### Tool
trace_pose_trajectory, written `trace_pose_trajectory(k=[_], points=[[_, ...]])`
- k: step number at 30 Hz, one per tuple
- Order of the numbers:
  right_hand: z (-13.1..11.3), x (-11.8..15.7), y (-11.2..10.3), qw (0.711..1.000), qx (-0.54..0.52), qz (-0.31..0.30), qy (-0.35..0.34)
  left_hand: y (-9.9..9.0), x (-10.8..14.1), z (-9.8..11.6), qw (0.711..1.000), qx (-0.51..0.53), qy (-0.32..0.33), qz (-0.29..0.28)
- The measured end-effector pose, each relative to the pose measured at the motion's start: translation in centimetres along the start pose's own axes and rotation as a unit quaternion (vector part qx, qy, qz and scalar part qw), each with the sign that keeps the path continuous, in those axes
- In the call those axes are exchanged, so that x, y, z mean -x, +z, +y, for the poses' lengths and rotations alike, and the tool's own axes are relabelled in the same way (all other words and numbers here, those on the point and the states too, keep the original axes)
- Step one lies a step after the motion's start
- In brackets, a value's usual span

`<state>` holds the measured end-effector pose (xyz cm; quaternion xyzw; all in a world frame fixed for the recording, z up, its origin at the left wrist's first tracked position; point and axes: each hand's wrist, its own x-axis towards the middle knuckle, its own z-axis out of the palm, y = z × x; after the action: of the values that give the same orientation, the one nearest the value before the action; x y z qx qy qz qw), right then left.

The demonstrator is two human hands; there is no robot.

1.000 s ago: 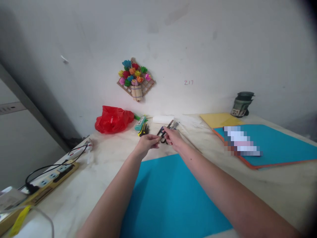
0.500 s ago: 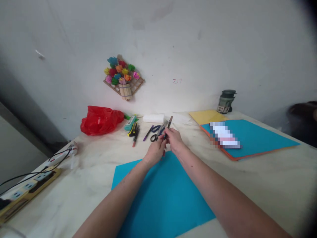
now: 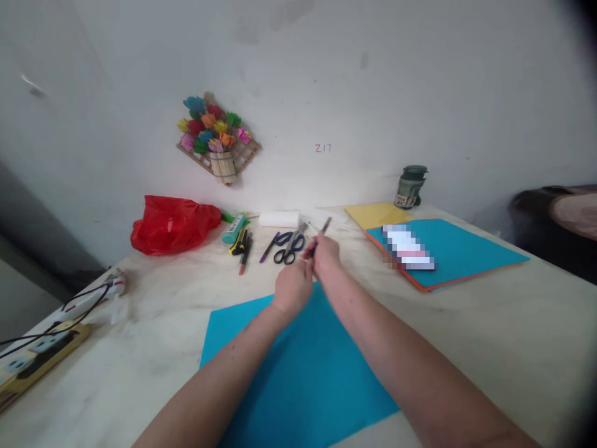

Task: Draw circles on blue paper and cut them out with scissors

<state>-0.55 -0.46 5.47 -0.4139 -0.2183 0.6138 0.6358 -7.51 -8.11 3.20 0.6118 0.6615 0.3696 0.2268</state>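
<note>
1. Swung rightward since half a second ago, the slim dark marker pen (image 3: pixel 325 228) now stands clear of the scissors with dark blue and black loop handles (image 3: pixel 293 246); both hands went with it, and my view has turned slightly right.
2. Leftmost on the pale bench (image 3: pixel 140 348) I have a crumpled red plastic bag (image 3: pixel 175 225), then a teal tube (image 3: pixel 234 229) and a yellow-and-black box cutter (image 3: pixel 238 242).
3. Left hand (image 3: pixel 293 287): its grip is curled inward, fingertips against or just beside the other hand; I cannot tell whether it has hold of the pen's near end.
4. Right hand (image 3: pixel 326 256): its grip is closed around the pen, which tilts up and away, near the far corner of the bright blue rectangular sheet (image 3: pixel 321 373).
5. Further right, a phone-like slab with a blurred screen (image 3: pixel 410 247) lies on a blue-topped stack of sheets (image 3: pixel 476 252).
6. I judge the step in hand to be two-handed handling of the pen; the next move calls for a firm right pinch while the left works or releases the near end.
</note>
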Motion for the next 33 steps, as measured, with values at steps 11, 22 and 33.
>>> trace_pose_trajectory(k=[11,22,33], points=[[-1.0,-1.9,-1.3,0.992,-0.045,-0.102,-0.060,0.3,0.0,-0.9,0.986,0.134,0.026,-0.094],[-0.8,0.2,-0.4,0.973,-0.026,-0.182,-0.141,-0.1,-0.4,-1.3,0.963,0.244,0.058,-0.093],[-0.9,0.7,-0.1,0.972,0.021,-0.100,-0.210,0.1,-1.2,-2.1,0.975,0.196,0.080,-0.070]])
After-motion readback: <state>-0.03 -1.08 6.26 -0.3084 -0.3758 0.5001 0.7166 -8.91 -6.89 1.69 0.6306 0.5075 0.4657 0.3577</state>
